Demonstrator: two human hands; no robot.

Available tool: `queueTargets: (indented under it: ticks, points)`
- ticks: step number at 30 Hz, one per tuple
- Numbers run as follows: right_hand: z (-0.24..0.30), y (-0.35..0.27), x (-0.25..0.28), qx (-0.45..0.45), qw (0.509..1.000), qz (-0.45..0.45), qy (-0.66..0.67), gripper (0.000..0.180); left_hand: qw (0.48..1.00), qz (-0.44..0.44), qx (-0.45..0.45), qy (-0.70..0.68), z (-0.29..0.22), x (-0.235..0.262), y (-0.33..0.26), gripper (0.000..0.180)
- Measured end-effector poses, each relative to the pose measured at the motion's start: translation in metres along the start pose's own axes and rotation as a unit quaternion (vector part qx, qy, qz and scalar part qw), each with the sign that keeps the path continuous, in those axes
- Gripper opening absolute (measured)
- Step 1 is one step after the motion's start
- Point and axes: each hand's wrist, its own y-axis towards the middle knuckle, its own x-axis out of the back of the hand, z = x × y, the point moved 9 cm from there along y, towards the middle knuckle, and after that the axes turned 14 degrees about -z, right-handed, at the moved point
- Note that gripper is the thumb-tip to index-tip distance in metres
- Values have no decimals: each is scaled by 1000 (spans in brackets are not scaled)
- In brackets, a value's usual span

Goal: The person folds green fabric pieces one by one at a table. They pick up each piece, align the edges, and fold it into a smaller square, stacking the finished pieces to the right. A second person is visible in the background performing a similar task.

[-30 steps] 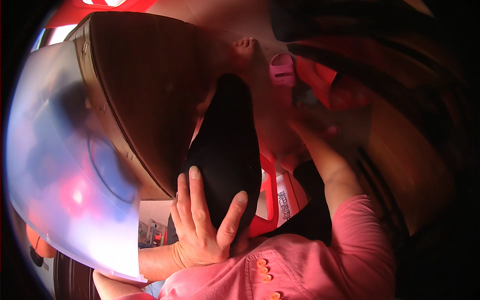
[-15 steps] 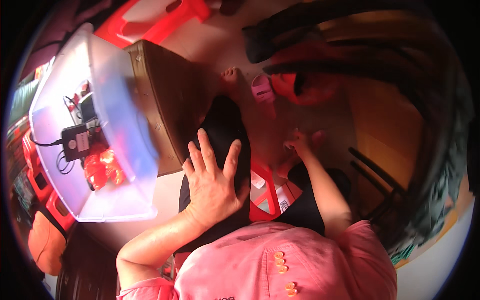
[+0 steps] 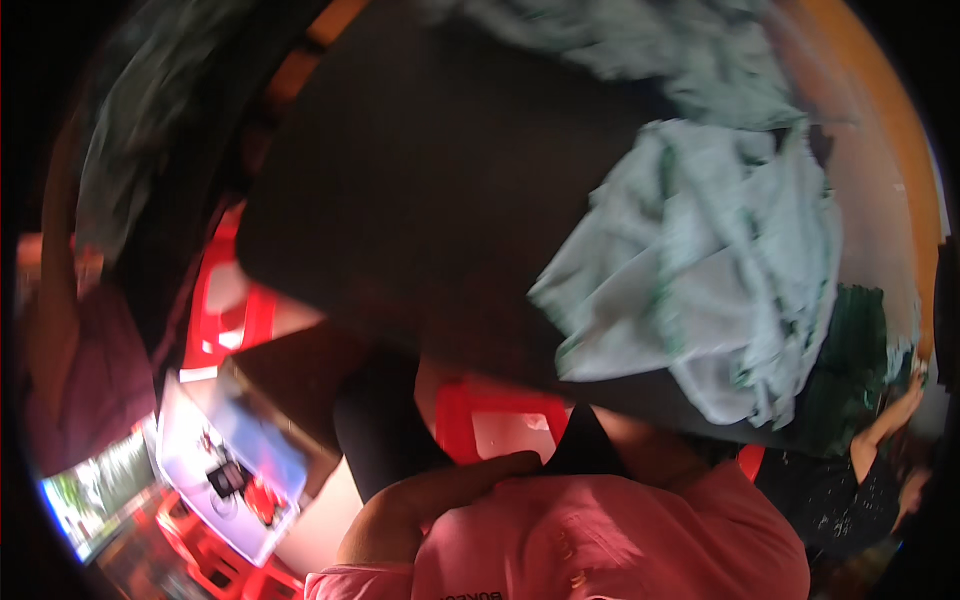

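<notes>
My left forearm crosses in front of my pink shirt, with my left hand [image 3: 510, 467] low over my lap beside the shirt hem. Its fingers are dark and blurred, so their pose does not show. Past the black tabletop's [image 3: 430, 220] near edge runs my right forearm; the right hand itself is hidden below the table. On the right of the tabletop lies a crumpled pale cloth [image 3: 700, 270] with green stitched edges. Neither hand touches it.
More grey-green cloth [image 3: 640, 50] is heaped at the far edge. A red stool [image 3: 457, 420] shows under the table. At lower left, a translucent plastic bin [image 3: 185, 435] holds a black adapter [image 3: 229, 478]. People sit at both sides.
The view has swung up from the floor to the tabletop and cloth. My left hand has left my knee and drawn in toward my lap. My right hand has passed out of sight.
</notes>
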Motion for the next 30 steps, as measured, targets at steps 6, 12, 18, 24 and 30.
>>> queueTargets:
  ticks: [6,12,18,24,30]
  points:
    - [12,-8,40,-1,998,2,-68,13,999,15,25,-46,36,6,20,27]
    - [29,-13,70,11,994,-20,-105,16,996,-23,-5,-84,55,52,37,27]
    - [36,-30,92,25,995,-30,-90,19,985,41,-112,122,-18,174,-15,18]
    - [120,-202,181,287,916,-114,255,19,784,-477,-396,38,-216,378,-229,33]
    - [153,-289,343,325,777,-539,-3,9,688,-594,-298,291,-340,402,-167,73]
